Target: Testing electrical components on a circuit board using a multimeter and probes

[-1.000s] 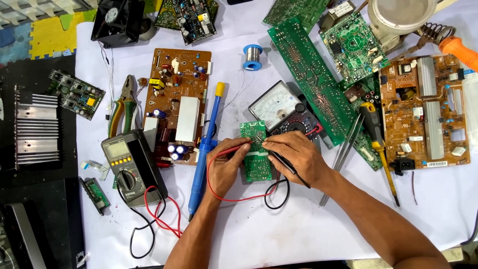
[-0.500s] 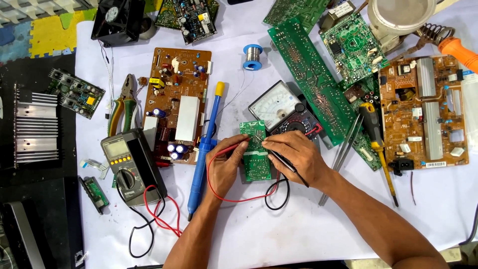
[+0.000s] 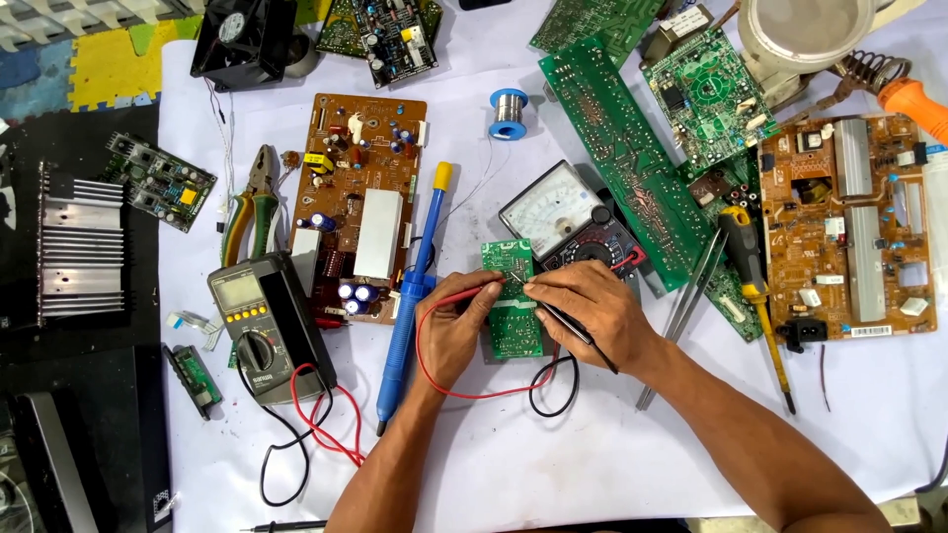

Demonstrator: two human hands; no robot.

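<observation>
1. At frame centre, the left hand (image 3: 456,331) grips a red probe (image 3: 472,291) on a small green circuit board (image 3: 513,301).
2. The right hand (image 3: 590,308) grips a black probe (image 3: 578,331) there.
3. A digital multimeter (image 3: 265,331) lies left on the worktop (image 3: 553,454).

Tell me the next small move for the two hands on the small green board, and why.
Probably glance at the grey meter. The left hand holds the red probe and the right hand the black probe, with both tips meeting on the small green board. The leads run back to that meter, so a reading should be ready.
</observation>
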